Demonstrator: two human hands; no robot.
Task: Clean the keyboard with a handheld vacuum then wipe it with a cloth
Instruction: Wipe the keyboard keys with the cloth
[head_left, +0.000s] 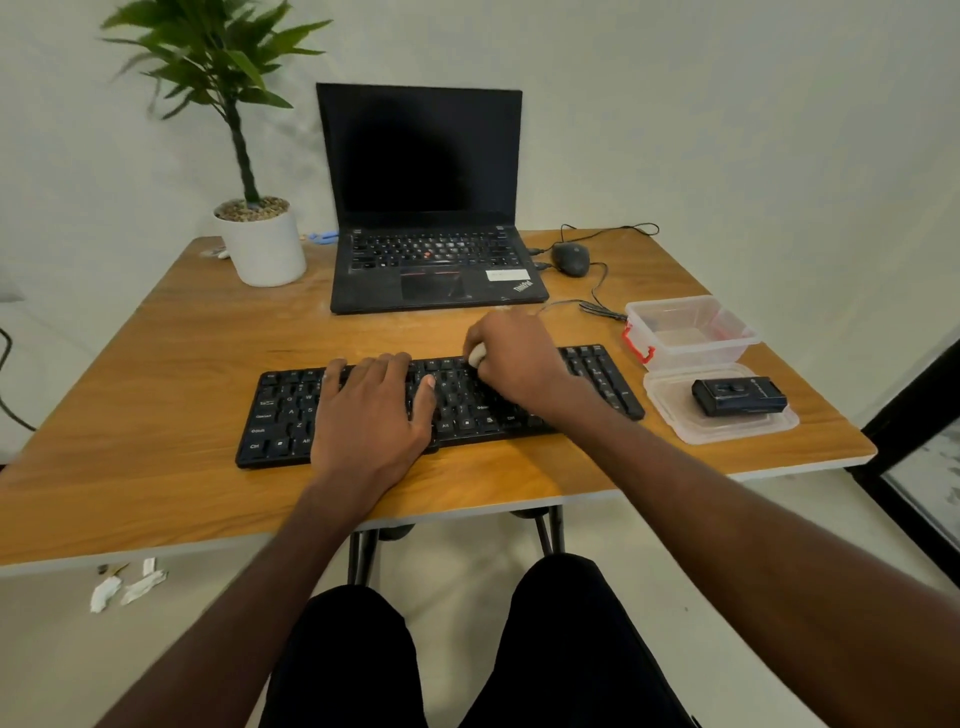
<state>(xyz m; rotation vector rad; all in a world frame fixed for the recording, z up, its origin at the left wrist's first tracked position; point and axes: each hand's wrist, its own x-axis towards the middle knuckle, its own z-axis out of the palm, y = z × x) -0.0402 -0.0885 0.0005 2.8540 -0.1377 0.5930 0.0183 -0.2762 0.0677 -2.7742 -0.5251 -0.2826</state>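
Keyboard (441, 402) lay flat near table's (156, 364) front edge; looked light, rigid, apt to slide. Left hand (371, 410) pressed flat on its keys, fingers straight, steadying it. Right hand (514, 358) curled round small white cloth (476, 356) at top row. Best held down mid-board while wiping

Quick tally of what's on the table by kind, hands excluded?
Keyboards: 1, keyboard
Laptops: 1, laptop
Mice: 1, mouse
Potted plants: 1, plant
Clear tubs: 1, tub
Tub lids: 1, lid
Black handheld devices: 1, device
Total: 7
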